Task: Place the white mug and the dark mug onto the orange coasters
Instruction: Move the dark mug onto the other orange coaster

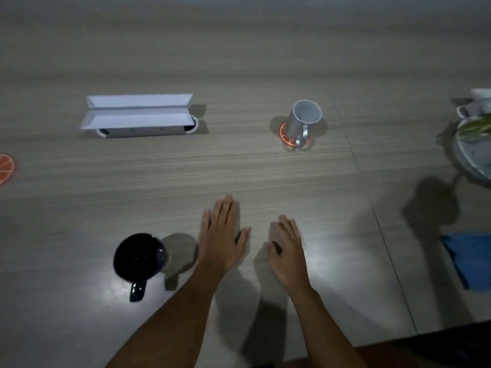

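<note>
The white mug (303, 121) stands upright on an orange coaster (283, 134) at the right of the table's middle, handle toward me. The dark mug (140, 257) stands on the bare table at the near left, handle toward me. A second orange coaster (5, 168) lies at the far left edge, cut off by the frame. My left hand (222, 235) hovers flat just right of the dark mug, fingers apart, holding nothing. My right hand (287, 247) is beside it, also flat and with nothing in it.
A white open cable box (138, 115) sits at the back left of the wooden table (239, 168). A plate with greens (471, 152) and white dishes (475, 104) crowd the right edge. A blue cloth (469, 258) lies near right.
</note>
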`<action>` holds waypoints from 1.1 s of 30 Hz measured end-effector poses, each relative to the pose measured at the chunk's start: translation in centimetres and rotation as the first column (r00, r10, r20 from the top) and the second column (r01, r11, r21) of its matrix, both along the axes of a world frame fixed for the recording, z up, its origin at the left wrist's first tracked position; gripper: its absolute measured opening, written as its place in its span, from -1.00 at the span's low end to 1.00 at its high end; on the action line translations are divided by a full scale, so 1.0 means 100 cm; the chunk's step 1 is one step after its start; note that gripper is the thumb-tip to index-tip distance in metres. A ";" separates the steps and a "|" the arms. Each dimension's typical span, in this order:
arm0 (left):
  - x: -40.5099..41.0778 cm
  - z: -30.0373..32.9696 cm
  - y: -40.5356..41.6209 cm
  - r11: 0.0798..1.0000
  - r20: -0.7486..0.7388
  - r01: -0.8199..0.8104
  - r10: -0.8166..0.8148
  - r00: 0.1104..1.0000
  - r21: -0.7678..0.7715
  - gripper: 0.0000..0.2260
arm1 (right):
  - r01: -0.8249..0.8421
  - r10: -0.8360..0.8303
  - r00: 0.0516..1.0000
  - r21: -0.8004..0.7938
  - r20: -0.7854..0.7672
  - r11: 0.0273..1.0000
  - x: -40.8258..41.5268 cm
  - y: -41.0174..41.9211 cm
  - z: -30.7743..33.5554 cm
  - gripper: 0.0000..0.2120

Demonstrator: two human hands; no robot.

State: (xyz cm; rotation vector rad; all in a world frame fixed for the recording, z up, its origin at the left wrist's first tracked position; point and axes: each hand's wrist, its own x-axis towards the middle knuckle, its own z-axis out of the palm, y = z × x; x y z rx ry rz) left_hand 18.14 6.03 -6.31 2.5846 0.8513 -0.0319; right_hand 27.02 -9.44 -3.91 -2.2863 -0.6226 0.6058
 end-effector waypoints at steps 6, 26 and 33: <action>-0.113 0.004 -0.042 0.998 0.030 0.061 -0.060 0.998 -0.025 -0.42 | -0.117 0.145 0.977 -0.177 0.155 0.977 -0.074 -0.027 -0.011 -0.37; -0.221 0.091 -0.008 0.370 0.145 -0.277 0.793 0.592 -0.887 -0.86 | -0.459 0.552 0.819 -0.400 0.156 0.794 -0.165 0.008 -0.003 -0.26; -0.218 0.087 0.003 0.306 0.096 -0.235 0.772 0.629 -0.922 -0.82 | -0.452 0.546 0.829 -0.428 0.124 0.783 -0.167 0.014 0.003 -0.26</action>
